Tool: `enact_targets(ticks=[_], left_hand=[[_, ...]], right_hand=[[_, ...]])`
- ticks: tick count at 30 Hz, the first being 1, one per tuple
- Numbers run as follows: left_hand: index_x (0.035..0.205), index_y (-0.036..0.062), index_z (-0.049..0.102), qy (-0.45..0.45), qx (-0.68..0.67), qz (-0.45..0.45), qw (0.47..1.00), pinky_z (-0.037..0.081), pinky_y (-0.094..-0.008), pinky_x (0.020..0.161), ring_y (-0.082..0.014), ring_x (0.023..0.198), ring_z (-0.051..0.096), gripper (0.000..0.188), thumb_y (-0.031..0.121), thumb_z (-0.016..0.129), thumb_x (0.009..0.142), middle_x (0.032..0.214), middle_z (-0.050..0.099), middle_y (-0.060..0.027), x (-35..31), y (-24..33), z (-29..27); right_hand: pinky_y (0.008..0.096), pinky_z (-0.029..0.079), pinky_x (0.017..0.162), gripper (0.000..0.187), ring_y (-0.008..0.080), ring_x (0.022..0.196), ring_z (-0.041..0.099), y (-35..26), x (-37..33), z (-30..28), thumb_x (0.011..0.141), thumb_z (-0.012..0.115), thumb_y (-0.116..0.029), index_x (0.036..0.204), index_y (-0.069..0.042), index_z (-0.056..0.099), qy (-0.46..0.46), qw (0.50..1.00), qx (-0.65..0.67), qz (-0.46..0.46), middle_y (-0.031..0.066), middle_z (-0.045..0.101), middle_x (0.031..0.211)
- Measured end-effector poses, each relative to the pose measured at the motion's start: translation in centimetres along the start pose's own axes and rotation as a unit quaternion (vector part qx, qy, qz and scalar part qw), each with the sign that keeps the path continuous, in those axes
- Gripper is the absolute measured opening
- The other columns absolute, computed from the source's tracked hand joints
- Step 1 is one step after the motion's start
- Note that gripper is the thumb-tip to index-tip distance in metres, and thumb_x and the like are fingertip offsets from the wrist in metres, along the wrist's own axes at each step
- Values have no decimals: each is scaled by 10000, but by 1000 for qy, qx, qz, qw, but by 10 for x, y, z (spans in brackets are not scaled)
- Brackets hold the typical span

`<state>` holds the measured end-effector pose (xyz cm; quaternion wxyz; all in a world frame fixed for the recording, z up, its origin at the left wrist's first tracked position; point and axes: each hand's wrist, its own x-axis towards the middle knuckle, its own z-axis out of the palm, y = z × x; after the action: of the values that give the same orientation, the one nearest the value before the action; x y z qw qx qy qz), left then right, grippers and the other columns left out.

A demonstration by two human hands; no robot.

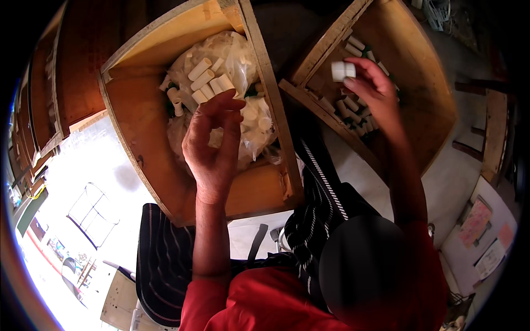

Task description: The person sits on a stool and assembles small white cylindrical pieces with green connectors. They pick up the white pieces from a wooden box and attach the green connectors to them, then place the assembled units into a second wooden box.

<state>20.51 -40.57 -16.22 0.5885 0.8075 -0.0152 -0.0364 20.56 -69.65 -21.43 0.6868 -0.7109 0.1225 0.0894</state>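
Observation:
My right hand (378,85) pinches a short white plastic cylinder with a raised collar (343,71) between thumb and fingers, above the right wooden box (422,66). Over the left wooden box (138,94), my left hand (214,143) is raised with bent fingers apart and nothing visible in them. Just beyond its fingertips, several white plastic tubes (202,79) lie on a crumpled clear plastic bag (234,47) filled with more white pieces. In the right box rest several white tubes (350,105), some beside dark green parts. My right forearm covers part of that box.
Thick wooden walls (270,94) separate the two boxes, which stand close before my knees. A dark wooden frame (491,132) is at the far right. A wire rack (93,215) shows on the bright floor at left. Striped dark cloth (163,265) covers my legs.

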Motion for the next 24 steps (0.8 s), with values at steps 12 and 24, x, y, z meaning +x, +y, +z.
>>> enact_targets(ticks=[12, 24], left_hand=[[1242, 1, 504, -132, -63, 140, 979, 500, -281, 702, -191, 887, 602, 625, 155, 789, 708, 1183, 564, -149, -5, 32, 18], [1164, 43, 584, 100, 27, 24, 994, 490, -209, 657, -62, 722, 559, 461, -56, 704, 730, 912, 584, -9, 11, -29, -37]], right_hand=[[283, 490, 844, 413, 157, 965, 601, -83, -53, 70, 793, 701, -26, 1167, 15, 530, -128, 981, 139, -40, 61, 604, 1040], [230, 462, 749, 276, 98, 830, 574, -64, -31, 46, 912, 546, -94, 1172, -4, 563, 3, 1000, 20, 5, 66, 627, 965]])
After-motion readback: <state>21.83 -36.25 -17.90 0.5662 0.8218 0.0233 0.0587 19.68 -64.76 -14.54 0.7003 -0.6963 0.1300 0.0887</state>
